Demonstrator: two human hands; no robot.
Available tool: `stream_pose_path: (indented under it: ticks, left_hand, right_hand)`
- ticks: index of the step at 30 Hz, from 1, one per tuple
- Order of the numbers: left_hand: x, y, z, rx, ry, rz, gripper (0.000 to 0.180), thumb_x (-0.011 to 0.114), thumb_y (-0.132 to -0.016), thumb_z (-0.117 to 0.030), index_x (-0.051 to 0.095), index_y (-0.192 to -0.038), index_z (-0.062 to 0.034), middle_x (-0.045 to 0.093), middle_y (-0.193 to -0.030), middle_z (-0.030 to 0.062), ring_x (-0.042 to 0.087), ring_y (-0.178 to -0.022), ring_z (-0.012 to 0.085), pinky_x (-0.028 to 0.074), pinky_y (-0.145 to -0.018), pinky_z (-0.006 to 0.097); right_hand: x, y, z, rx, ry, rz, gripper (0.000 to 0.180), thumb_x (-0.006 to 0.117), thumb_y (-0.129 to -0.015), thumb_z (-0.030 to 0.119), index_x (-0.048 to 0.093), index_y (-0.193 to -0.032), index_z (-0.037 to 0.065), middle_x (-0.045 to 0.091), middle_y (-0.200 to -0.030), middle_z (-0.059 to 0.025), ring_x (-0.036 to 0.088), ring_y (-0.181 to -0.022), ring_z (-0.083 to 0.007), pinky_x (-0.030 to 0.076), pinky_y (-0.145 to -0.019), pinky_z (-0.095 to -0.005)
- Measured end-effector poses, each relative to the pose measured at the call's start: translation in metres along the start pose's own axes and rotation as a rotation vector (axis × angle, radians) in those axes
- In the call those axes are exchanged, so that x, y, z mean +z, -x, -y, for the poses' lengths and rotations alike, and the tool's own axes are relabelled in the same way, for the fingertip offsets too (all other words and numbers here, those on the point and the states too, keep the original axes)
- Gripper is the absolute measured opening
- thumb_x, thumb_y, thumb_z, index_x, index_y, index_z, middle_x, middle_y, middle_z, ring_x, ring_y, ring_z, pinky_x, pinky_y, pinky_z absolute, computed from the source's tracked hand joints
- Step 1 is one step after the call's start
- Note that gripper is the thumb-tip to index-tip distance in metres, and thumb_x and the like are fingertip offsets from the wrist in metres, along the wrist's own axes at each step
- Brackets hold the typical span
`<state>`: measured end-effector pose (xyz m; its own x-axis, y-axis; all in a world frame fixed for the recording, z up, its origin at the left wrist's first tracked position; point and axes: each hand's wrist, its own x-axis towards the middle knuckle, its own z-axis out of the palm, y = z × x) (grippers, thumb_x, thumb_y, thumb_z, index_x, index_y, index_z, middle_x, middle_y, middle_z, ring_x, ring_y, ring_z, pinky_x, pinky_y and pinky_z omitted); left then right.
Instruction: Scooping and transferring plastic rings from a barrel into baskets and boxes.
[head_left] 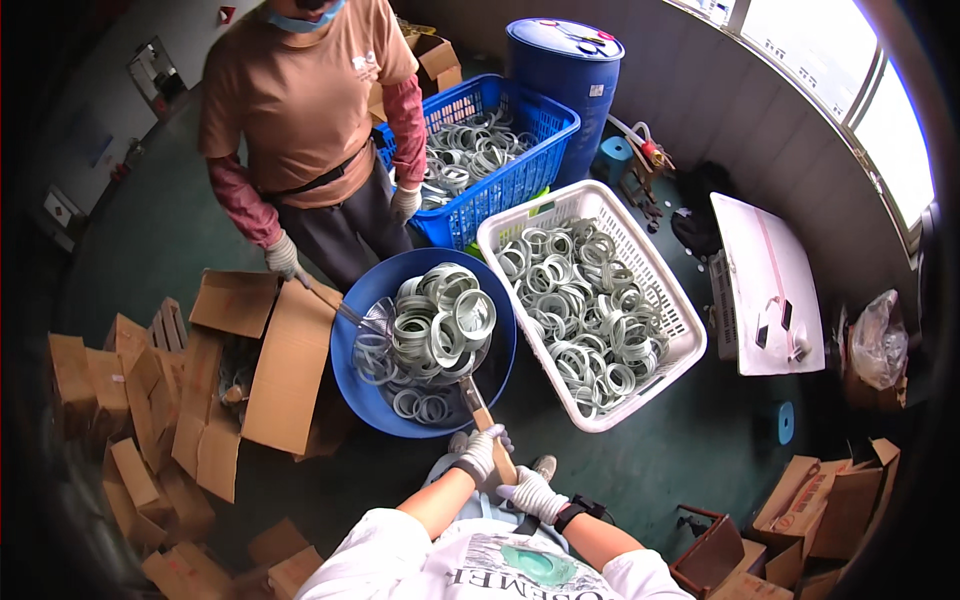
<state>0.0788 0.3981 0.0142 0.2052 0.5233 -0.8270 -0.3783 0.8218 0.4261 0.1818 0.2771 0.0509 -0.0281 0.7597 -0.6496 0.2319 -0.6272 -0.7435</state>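
Note:
Both my gloved hands are closed round the wooden handle of a skimmer [482,408]. My left hand [480,453] grips higher up the handle, and my right hand [533,495] holds its lower end near my body. The skimmer's bowl is heaped with pale greenish-white rings [440,320] and sits over a round blue tub [505,350]. More rings lie in the tub under it. Across from me a co-worker [300,120] in white gloves holds a second skimmer [380,318] over the tub's left side.
Right of the tub stands a white perforated basket [675,290] of similar rings. Behind it are a blue basket [545,140] of rings and a blue barrel [575,110]. Open cardboard boxes [285,370] crowd the left, with others [800,500] at lower right. A white-topped table [770,280] stands right.

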Motion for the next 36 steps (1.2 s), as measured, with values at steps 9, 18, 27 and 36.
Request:
stream_pose_path:
  ticks: [9,18,27,36]
  left_hand:
    - [0.052,0.012,0.057,0.152,0.025,-0.012,0.014,0.065,-0.082,-0.018,0.057,-0.081,-0.0063,0.057,-0.064,0.0053,0.058,-0.056,0.0222,0.051,-0.058,0.037]
    - [0.069,0.007,0.080,0.141,0.143,-0.067,0.015,0.062,-0.081,-0.019,0.054,-0.077,-0.0073,0.056,-0.062,0.0070,0.057,-0.056,0.0239,0.049,-0.062,0.038]
    - [0.079,0.007,0.075,0.156,0.097,-0.086,0.016,0.061,-0.080,-0.021,0.053,-0.074,-0.0085,0.056,-0.062,0.0065,0.057,-0.057,0.0232,0.048,-0.062,0.037]
    - [0.079,-0.002,0.066,0.144,0.142,-0.042,0.016,0.061,-0.081,-0.021,0.052,-0.075,-0.0088,0.056,-0.061,0.0053,0.056,-0.056,0.0221,0.048,-0.061,0.037]
  right_hand:
    - [-0.095,0.036,0.002,-0.088,0.213,0.108,0.041,0.075,-0.067,0.031,0.064,-0.091,-0.001,0.066,-0.077,-0.0102,0.061,-0.071,-0.0174,0.048,-0.066,-0.0319]
    - [-0.131,0.047,-0.001,-0.180,0.321,0.171,0.045,0.073,-0.065,0.034,0.066,-0.089,-0.004,0.067,-0.079,-0.0165,0.065,-0.074,-0.0260,0.049,-0.068,-0.0353]
    - [-0.133,0.031,-0.009,-0.198,0.380,0.145,0.048,0.075,-0.064,0.036,0.067,-0.091,-0.002,0.067,-0.080,-0.0168,0.066,-0.076,-0.0266,0.050,-0.069,-0.0349]
    - [-0.135,0.033,0.009,-0.151,0.349,0.151,0.048,0.074,-0.065,0.035,0.066,-0.093,-0.003,0.067,-0.081,-0.0179,0.066,-0.078,-0.0266,0.050,-0.071,-0.0348]
